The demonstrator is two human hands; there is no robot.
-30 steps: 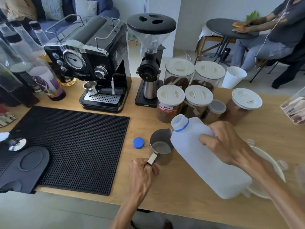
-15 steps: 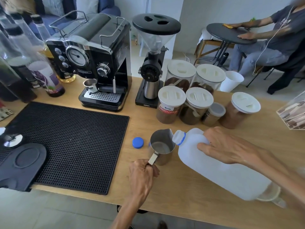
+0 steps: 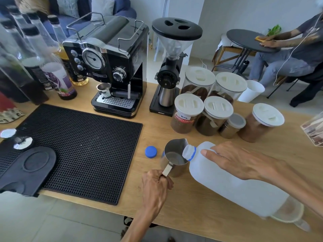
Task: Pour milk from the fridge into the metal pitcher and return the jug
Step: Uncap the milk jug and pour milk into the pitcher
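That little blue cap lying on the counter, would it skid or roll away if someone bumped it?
The blue cap lies flat on the wooden counter, so it would probably slide, not roll. It looks like small, light plastic, so a slight nudge likely shifts it. Tipped on edge, it might roll.

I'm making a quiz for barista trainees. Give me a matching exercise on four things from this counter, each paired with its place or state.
Things:
1. jug
2. pitcher
3. blue cap
4. left hand

Places or states:
A. lying loose on the counter
B. gripping a handle
C. tilted, mouth over the pitcher's rim
D. upright, between cap and jug

Pairs: 1-C, 2-D, 3-A, 4-B
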